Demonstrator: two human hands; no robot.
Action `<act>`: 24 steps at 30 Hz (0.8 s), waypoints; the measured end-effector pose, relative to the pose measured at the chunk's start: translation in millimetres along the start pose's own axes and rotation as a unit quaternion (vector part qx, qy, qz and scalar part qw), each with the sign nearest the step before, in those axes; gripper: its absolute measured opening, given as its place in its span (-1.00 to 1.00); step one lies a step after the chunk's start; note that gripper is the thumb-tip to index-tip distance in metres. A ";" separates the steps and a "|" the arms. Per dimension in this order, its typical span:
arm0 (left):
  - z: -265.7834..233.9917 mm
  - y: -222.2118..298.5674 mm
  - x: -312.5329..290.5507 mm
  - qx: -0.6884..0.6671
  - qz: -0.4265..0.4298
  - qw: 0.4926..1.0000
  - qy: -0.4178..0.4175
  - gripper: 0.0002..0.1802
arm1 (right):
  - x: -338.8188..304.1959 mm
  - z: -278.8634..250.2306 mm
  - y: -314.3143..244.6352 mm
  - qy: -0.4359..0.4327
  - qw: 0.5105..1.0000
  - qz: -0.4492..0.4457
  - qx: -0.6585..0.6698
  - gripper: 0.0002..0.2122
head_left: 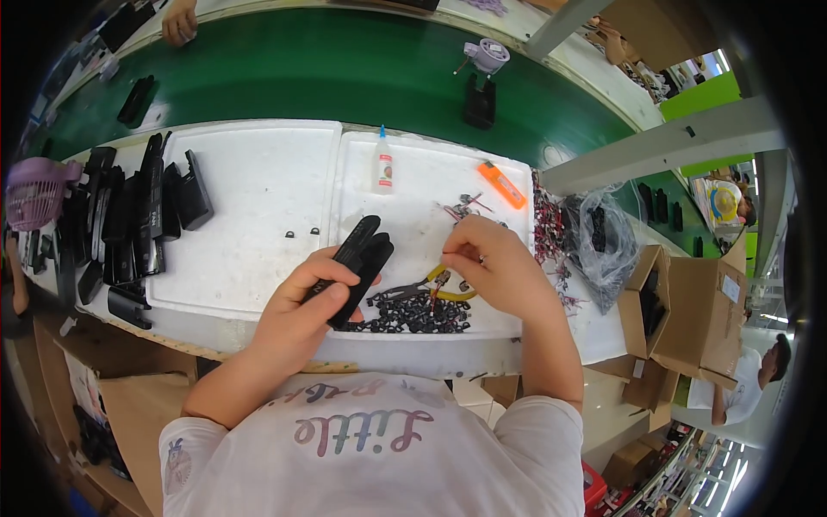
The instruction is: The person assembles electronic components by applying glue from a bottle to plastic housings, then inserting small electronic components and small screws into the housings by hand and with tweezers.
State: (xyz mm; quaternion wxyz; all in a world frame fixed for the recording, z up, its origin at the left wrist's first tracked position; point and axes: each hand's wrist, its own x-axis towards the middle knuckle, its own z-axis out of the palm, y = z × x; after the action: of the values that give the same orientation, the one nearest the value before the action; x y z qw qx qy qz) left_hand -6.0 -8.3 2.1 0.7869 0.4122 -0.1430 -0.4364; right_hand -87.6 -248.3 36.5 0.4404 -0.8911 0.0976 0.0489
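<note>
My left hand point(301, 302) is closed around a long black plastic casing point(366, 250), which looks like two parallel shells held at a tilt. To its right, my right hand point(495, 263) is closed with thumb and forefinger pinched together; whatever is between the fingertips is too small to make out. Just below those fingers lie pliers with yellow handles point(452, 295), partly hidden. A heap of small black plastic parts point(418, 316) spreads beneath both hands. Small circuit pieces with red wires point(465, 207) lie beyond my right hand.
A white glue bottle with blue tip point(383, 168) and an orange tool point(502, 184) stand farther back. Black casings point(129, 211) and a purple fan point(39, 191) crowd the left. A green conveyor point(293, 65) runs behind; a plastic bag point(599, 241) and cardboard boxes point(702, 332) are right.
</note>
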 end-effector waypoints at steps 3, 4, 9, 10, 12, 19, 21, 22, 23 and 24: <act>6.9 0.7 1.9 0.196 0.008 0.980 0.039 -0.81 | -8.4 10.2 -23.6 -0.006 0.915 0.055 0.400 -0.94; 6.7 -1.7 3.8 0.230 0.031 0.972 0.034 -0.77 | -8.3 14.7 -29.1 -0.007 0.915 0.055 0.400 -0.94; 18.3 -1.2 7.6 0.328 0.128 0.936 0.024 -0.80 | -11.1 29.9 -41.1 -0.009 0.880 0.044 0.473 -0.92; 16.3 -2.7 7.6 0.349 0.150 0.925 0.026 -0.81 | -11.4 33.1 -42.6 -0.009 0.880 0.043 0.473 -0.92; 13.7 -3.1 5.8 0.308 0.113 0.944 0.027 -0.83 | -12.1 37.6 -43.7 0.000 0.872 0.002 0.489 -0.90; 13.6 5.7 2.4 0.024 -0.083 0.996 -0.027 -0.92 | -6.2 27.0 -42.8 0.066 0.945 -0.322 0.010 -0.76; 12.6 6.9 0.8 0.014 -0.108 0.994 -0.030 -0.92 | -7.5 26.7 -41.2 0.041 0.949 -0.311 -0.024 -0.74; 12.5 7.3 0.2 0.004 -0.134 0.990 -0.033 -0.91 | -6.6 25.5 -41.6 0.041 0.949 -0.311 -0.024 -0.74; 13.2 7.6 0.3 0.004 -0.134 0.990 -0.033 -0.91 | -4.4 23.6 -42.3 0.047 0.935 -0.349 -0.053 -0.75; 14.3 7.7 0.5 -0.007 -0.136 0.990 -0.035 -0.91 | -3.3 22.3 -43.4 0.052 0.917 -0.386 -0.082 -0.75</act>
State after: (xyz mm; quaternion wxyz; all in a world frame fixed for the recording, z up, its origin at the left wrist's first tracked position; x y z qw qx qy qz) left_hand -9.7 -14.0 16.8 0.7175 0.4072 -0.1097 -0.5544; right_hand -81.4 -204.4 57.1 0.3450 -0.8938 -0.2353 -0.1636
